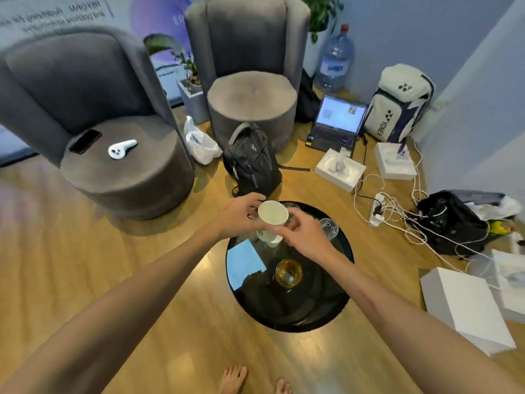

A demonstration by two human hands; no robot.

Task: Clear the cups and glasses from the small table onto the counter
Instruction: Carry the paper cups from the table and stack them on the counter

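Both hands meet over far edge of small black round table (287, 314), centre frame. Left hand (241, 216) pinches rim of white paper cup (273, 212), lifted. Right hand (302, 233) curled round something under it, looks like clear glass, hard to tell. Still on table: glass of yellow drink (288, 273), empty glass (329, 227) at right. Counter not in view, so barely started imo.

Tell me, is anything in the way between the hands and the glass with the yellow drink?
Nothing blocks it. The glass with yellow drink stands alone on the black table, nearer than both hands. The left hand and right hand are busy holding a white cup above the far side.
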